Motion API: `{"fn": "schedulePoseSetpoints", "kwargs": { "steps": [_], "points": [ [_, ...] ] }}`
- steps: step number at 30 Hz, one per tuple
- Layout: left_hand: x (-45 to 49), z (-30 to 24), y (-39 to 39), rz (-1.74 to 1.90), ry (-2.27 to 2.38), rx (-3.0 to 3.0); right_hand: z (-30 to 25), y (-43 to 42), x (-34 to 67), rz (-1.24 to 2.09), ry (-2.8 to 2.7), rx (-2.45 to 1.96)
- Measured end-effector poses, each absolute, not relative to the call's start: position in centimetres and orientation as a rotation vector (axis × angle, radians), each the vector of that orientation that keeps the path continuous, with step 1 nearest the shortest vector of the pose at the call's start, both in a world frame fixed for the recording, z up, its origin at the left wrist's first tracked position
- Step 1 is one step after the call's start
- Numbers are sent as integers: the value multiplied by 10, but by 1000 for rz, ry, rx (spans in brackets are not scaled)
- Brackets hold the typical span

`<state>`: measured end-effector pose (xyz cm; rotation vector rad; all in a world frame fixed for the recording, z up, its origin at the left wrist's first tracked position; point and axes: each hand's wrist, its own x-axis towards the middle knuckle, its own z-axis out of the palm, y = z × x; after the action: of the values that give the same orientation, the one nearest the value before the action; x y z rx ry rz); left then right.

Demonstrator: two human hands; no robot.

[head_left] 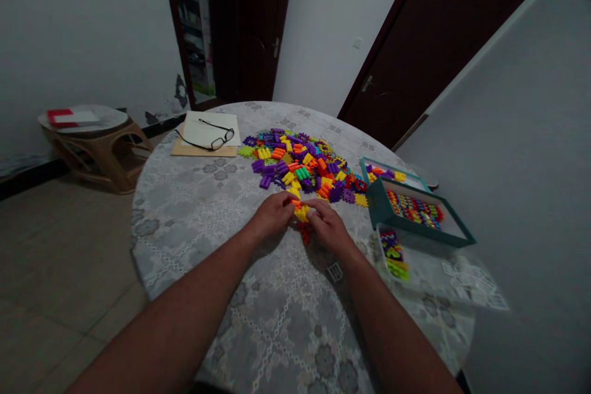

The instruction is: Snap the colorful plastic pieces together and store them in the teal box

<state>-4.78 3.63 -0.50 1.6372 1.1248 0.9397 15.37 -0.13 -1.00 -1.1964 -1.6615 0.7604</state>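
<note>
My left hand [273, 214] and my right hand [329, 226] meet at the middle of a round table [194, 240] with a grey patterned cloth. Both pinch a small cluster of joined plastic building pieces [301, 212], yellow and orange, with a red piece showing under them. Just beyond my fingers lies a heap of loose interlocking pieces [300, 163] in purple, yellow, orange, green and red.
A teal box [418, 221] with a printed picture and its lid holding a few pieces stand at the right. A clear tray [394, 252] of pieces and a plastic sheet lie nearer. Glasses [213, 135] rest on paper at the far left. A low stool [99, 148] stands left of the table.
</note>
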Motion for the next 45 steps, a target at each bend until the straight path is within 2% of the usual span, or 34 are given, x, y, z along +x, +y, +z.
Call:
{"fn": "schedulePoseSetpoints", "kwargs": {
  "steps": [6,11,15,18,30,33,40,45],
  "points": [
    [-49,-3,35,886,999,1728,-20,12,147,904,-1604,-1353],
    [-56,-3,40,1027,1346,1604,-10,35,137,490,-1892,-1500],
    [-64,1,48,1084,1610,1518,2,46,117,134,-2110,-1872],
    [-65,2,51,1076,1627,1480,6,47,104,-16,-2153,-2066],
    [-60,1,49,1055,1471,1545,6,50,104,-27,-2171,-2094],
    [-60,-1,49,1071,1436,1512,7,50,109,25,-2164,-2027],
    [-61,4,47,1050,1115,1483,9,37,135,393,-2059,-1646],
    [-62,6,46,1036,1084,1533,-4,22,140,957,-1659,-1386]
  ]
}}
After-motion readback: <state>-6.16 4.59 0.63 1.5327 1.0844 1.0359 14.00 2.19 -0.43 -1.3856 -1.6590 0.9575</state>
